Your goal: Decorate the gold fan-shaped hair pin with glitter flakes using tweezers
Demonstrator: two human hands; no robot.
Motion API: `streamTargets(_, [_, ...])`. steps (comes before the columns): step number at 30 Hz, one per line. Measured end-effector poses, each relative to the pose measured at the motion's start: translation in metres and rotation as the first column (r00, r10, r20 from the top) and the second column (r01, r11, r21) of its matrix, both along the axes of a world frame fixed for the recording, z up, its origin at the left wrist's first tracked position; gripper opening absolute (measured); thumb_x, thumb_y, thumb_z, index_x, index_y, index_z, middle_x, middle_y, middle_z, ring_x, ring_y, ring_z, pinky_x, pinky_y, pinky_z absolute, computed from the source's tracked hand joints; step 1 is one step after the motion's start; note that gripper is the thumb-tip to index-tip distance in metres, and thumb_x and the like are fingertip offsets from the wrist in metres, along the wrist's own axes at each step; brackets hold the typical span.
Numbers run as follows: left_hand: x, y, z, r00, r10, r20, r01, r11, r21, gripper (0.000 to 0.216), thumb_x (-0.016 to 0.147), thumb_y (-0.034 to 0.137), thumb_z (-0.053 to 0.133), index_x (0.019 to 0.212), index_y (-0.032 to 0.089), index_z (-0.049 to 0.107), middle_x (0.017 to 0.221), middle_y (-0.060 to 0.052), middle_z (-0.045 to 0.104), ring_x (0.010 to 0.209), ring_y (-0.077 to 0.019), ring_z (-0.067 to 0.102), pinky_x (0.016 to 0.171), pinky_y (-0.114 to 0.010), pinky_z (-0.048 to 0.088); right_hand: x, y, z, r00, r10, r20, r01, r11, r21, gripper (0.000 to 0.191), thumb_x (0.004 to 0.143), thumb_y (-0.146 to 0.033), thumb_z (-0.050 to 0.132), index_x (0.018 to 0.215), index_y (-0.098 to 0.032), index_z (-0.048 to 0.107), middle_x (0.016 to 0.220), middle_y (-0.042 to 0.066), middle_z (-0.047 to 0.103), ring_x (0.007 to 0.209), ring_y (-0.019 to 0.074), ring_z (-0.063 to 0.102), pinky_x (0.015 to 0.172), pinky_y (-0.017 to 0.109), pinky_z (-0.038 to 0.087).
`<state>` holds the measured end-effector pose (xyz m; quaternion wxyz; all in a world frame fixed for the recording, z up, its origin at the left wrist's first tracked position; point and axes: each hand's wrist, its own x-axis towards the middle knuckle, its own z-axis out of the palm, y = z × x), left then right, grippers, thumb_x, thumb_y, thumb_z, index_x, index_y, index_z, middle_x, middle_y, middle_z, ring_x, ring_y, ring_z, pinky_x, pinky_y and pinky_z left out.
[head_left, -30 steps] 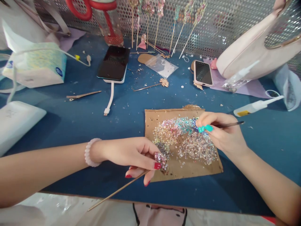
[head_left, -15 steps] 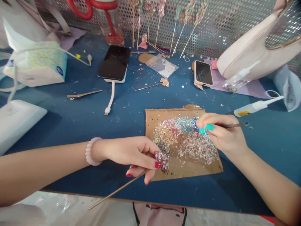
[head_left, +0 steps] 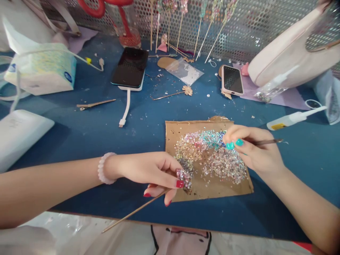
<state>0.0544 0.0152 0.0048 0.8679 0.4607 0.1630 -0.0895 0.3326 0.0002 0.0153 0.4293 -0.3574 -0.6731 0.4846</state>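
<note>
My left hand point(head_left: 151, 171), red-nailed, is closed around a hair stick. The stick's thin wooden-coloured shaft point(head_left: 132, 213) slants down toward the table's front edge. Small pink and silvery gem chips point(head_left: 185, 179) cover its head, which shows beside my thumb over the left part of a cardboard sheet point(head_left: 212, 194). At the sheet's upper right, my right hand point(head_left: 256, 148), with turquoise nails, pinches a slim stick-like tool point(head_left: 269, 141). Its tip is hidden by my fingers, close to the blue chips. Loose chips point(head_left: 224, 166) lie on the cardboard in patches of several colours.
A glue bottle point(head_left: 288, 119) lies right of my right hand. Behind the cardboard are a gold hairpin point(head_left: 187, 90), a plastic bag point(head_left: 186, 72) and two phones point(head_left: 130, 67). Finished-looking sticks point(head_left: 181, 32) lean against the metal mesh. A tissue pack point(head_left: 42, 71) and a hair clip point(head_left: 95, 104) are left.
The view has shifted slightly. Both hands keep their grips and stay at almost the same places over the cardboard.
</note>
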Motion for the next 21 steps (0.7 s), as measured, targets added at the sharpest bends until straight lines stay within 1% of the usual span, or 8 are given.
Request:
streamTargets(5, [0.001,0.0,0.003,1.0,0.006,-0.007,-0.006,1.0,-0.011,0.018,0.094,0.013,0.044,0.085,0.01,0.059,0.066,0.0,0.062,0.036,-0.0014,0.046,0.036,-0.009,0.035,-0.002,-0.002,0.001,0.998,0.056,0.029,-0.055,0.998,-0.029,0.012,0.089,-0.026,0.056,0.091,-0.028,0.068,0.084,0.002,0.061,0.069,0.0122,0.054,0.054,0.027,0.04])
streamTargets(9, [0.001,-0.001,0.004,1.0,0.015,-0.008,-0.015,1.0,-0.009,0.018,0.095,0.012,0.043,0.09,0.01,0.06,0.067,0.0,0.062,0.037,-0.0015,0.046,0.036,-0.009,0.036,-0.005,-0.006,0.007,0.993,0.019,0.119,-0.013,0.998,-0.054,0.018,0.089,-0.03,0.055,0.103,-0.029,0.066,0.085,0.002,0.059,0.074,0.0137,0.052,0.059,0.027,0.042])
streamTargets(11, [0.001,-0.002,0.004,1.0,0.023,-0.005,-0.023,1.0,-0.008,0.017,0.094,0.011,0.043,0.09,0.01,0.059,0.068,-0.001,0.062,0.038,-0.0017,0.046,0.037,-0.009,0.037,-0.007,-0.009,0.01,0.987,0.035,0.16,-0.025,0.998,-0.062,0.019,0.091,-0.031,0.051,0.103,-0.029,0.067,0.086,0.003,0.057,0.074,0.0137,0.05,0.059,0.027,0.042])
streamTargets(13, [0.001,-0.002,0.004,1.0,0.027,-0.002,-0.027,1.0,-0.005,0.015,0.094,0.01,0.044,0.09,0.01,0.059,0.069,-0.001,0.062,0.039,-0.0017,0.046,0.038,-0.009,0.038,-0.008,-0.011,0.011,0.984,0.079,0.161,-0.069,0.996,-0.064,0.025,0.094,-0.033,0.044,0.104,-0.029,0.067,0.091,0.004,0.055,0.072,0.0135,0.05,0.059,0.028,0.042])
streamTargets(14, [0.001,-0.003,0.004,1.0,0.025,-0.002,-0.025,1.0,-0.002,0.015,0.094,0.01,0.044,0.09,0.01,0.058,0.07,-0.001,0.062,0.04,-0.0016,0.046,0.039,-0.009,0.038,-0.009,-0.012,0.012,0.982,0.091,0.166,-0.083,0.995,-0.052,0.028,0.096,-0.035,0.041,0.106,-0.029,0.067,0.095,0.005,0.055,0.074,0.014,0.051,0.061,0.028,0.044])
streamTargets(16, [0.001,-0.003,0.004,1.0,0.019,-0.003,-0.019,1.0,0.004,0.014,0.093,0.009,0.044,0.089,0.011,0.057,0.072,-0.001,0.062,0.042,-0.0016,0.046,0.04,-0.009,0.039,-0.011,-0.014,0.012,0.971,0.094,0.218,-0.1,0.995,0.017,0.032,0.096,-0.039,0.038,0.107,-0.03,0.067,0.098,0.006,0.054,0.081,0.0156,0.053,0.067,0.031,0.046])
streamTargets(18, [0.001,-0.003,0.003,1.0,0.013,-0.005,-0.013,1.0,0.009,0.014,0.093,0.009,0.044,0.088,0.011,0.056,0.074,-0.002,0.062,0.043,-0.0016,0.047,0.041,-0.009,0.039,-0.012,-0.015,0.013,0.953,0.083,0.293,-0.122,0.986,0.117,0.035,0.097,-0.04,0.036,0.107,-0.03,0.067,0.091,0.005,0.054,0.079,0.0152,0.053,0.068,0.03,0.045])
streamTargets(21, [0.0,-0.003,0.002,1.0,0.014,-0.001,-0.014,1.0,0.016,0.014,0.094,0.009,0.043,0.089,0.012,0.056,0.077,-0.003,0.063,0.045,-0.0017,0.048,0.043,-0.009,0.039,-0.013,-0.015,0.015,0.918,0.121,0.378,-0.21,0.956,0.203,0.034,0.098,-0.04,0.035,0.109,-0.028,0.065,0.076,0.002,0.058,0.066,0.0124,0.053,0.06,0.027,0.043])
